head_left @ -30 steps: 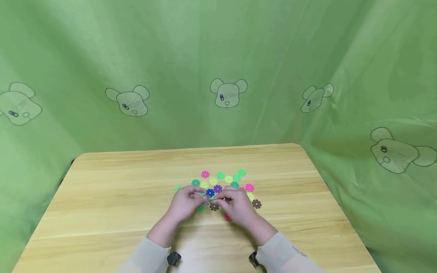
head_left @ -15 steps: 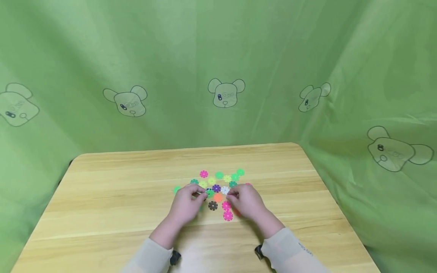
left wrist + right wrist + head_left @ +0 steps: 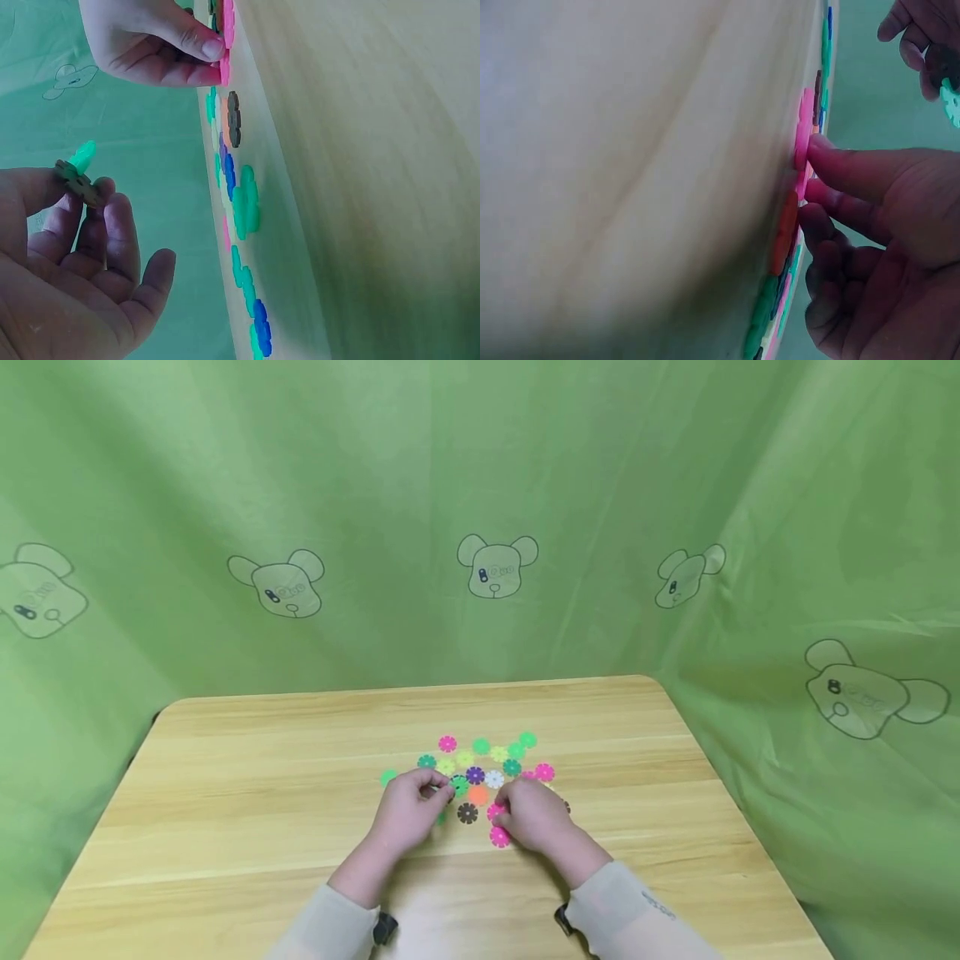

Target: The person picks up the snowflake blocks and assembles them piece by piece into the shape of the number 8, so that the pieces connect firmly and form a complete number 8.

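Above the table, my left hand (image 3: 407,807) pinches two joined notched plastic discs. One is a brown snowflake disc (image 3: 77,182), and a light green snowflake disc (image 3: 83,157) sticks out of it at an angle. Down at the tabletop, my right hand (image 3: 534,814) has its thumb and fingertips on a pink snowflake disc (image 3: 496,811). A second pink disc (image 3: 499,837) lies just in front of it. Between the hands lie an orange disc (image 3: 477,795), a dark brown disc (image 3: 467,813), a white disc (image 3: 493,779) and a purple disc (image 3: 475,775).
Several more green, yellow and pink discs lie behind the hands, among them a pink one (image 3: 447,744) and a bright green one (image 3: 528,740). Part of the spread is under the right hand. The wooden table (image 3: 225,777) has a green curtain (image 3: 375,635) behind it.
The right hand has come away from the left, moved right, and gone down onto the pink disc. The left hand keeps the joined discs in nearly the same spot.
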The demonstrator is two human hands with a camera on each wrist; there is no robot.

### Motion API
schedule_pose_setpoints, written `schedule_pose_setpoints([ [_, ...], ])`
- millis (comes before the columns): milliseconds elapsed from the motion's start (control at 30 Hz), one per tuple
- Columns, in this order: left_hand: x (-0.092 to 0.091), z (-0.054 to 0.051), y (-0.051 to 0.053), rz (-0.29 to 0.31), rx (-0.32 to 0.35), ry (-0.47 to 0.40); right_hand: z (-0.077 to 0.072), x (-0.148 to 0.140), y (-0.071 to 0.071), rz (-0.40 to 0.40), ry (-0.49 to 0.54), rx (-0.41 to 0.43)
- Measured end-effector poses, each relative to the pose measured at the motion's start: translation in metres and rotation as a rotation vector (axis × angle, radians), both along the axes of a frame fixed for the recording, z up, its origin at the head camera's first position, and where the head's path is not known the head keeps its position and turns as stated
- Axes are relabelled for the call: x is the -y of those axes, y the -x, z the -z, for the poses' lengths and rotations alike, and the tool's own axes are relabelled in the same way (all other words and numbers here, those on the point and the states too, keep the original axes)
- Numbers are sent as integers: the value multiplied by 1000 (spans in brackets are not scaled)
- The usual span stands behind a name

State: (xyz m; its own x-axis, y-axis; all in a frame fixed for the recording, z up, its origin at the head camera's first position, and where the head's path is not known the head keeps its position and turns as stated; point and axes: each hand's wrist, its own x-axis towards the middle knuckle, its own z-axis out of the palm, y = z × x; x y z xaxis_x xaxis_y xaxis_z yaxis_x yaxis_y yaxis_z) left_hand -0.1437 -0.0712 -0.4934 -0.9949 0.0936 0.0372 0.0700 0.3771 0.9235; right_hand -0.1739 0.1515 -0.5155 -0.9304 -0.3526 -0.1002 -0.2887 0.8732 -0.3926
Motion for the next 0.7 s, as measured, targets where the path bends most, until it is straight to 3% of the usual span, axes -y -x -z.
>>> schedule_pose_setpoints([
  [167, 0, 2, -1, 7, 6, -6, 1, 2, 2, 9, 12, 25],
  [333, 0, 5, -1, 8, 25, -17, 4, -2, 5, 19, 104, 103],
  [467, 0, 6, 0, 7, 34, -22, 4, -7, 6, 34, 273, 136],
  [700, 2, 8, 2, 2, 43, -31, -13, -3, 2, 14, 574, 56],
])
